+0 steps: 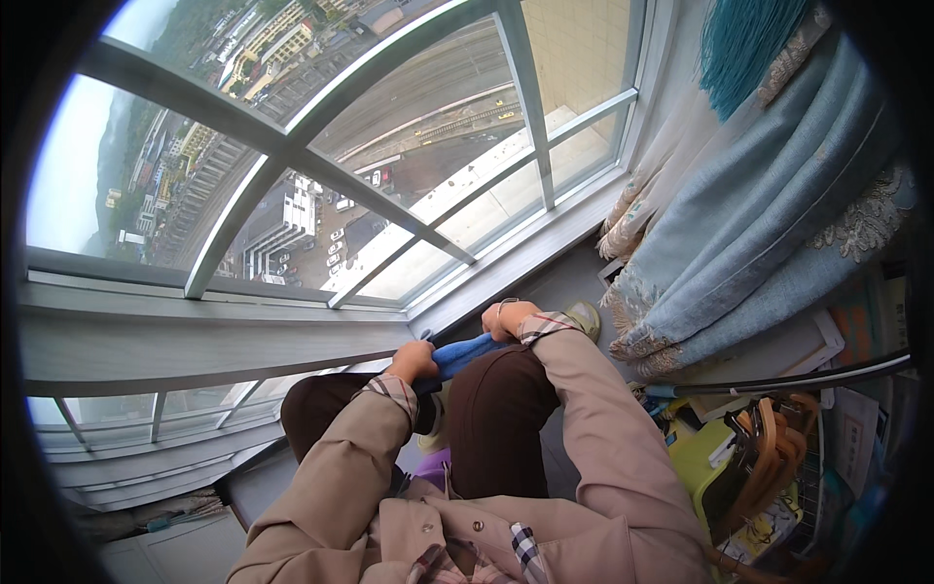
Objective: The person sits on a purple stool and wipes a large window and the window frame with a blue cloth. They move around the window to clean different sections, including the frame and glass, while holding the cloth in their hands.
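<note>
A blue cloth point(469, 351) is stretched between my two hands, above my bent knees. My left hand point(414, 362) grips its left end in a fist. At its other end, farther up and to the right, my right hand point(505, 320) is closed around the cloth; a thin bracelet shows at that wrist. Dark brown trousers point(500, 431) cover my legs. Part of the cloth is hidden behind my right knee. One light-coloured shoe point(584, 321) shows beyond my right forearm.
A framed window point(281, 142) and its sill point(204, 339) stand close in front. Blue curtains point(737, 219) with lace trim hang at right. Lower right are brown hangers point(766, 452) and a yellow-green container point(693, 467). Something purple point(435, 467) lies beneath me.
</note>
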Motion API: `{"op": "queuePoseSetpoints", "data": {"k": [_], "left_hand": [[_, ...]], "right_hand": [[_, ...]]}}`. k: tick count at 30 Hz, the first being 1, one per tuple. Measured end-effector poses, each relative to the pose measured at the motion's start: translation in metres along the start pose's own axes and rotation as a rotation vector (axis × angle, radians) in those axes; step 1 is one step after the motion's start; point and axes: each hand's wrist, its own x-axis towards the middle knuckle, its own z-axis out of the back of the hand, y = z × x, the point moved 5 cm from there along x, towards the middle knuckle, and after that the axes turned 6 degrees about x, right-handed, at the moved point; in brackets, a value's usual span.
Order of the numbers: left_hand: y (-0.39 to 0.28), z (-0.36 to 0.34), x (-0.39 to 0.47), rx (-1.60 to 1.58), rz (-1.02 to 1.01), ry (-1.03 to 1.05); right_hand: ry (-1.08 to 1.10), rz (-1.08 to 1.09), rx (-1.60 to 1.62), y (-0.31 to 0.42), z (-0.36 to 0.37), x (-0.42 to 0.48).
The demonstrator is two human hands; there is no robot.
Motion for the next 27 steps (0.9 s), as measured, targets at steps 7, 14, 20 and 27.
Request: {"op": "queuePoseSetpoints", "data": {"k": [7, 14, 20, 27], "left_hand": [[-0.033, 0.087, -0.131, -0.534, -0.309, -0.248], [0.014, 0.169, -0.265, -0.858, -0.584, -0.776], [0.002, 0.142, -0.29, -0.475, -0.5, -1.061], [0.019, 0.116, -0.235, -0.717, -0.656, -0.929]], "right_hand": [[-0.269, 0.196, 0.184, 0.047, 0.091, -0.139], [-0.455, 0.895, 0.994, 0.162, 0.09, -0.293], [-0.566, 0.789, 0.873, 0.205, -0.015, -0.227], [-0.785, 0.582, 1.432, 0.155, -0.023, -0.185]]}}
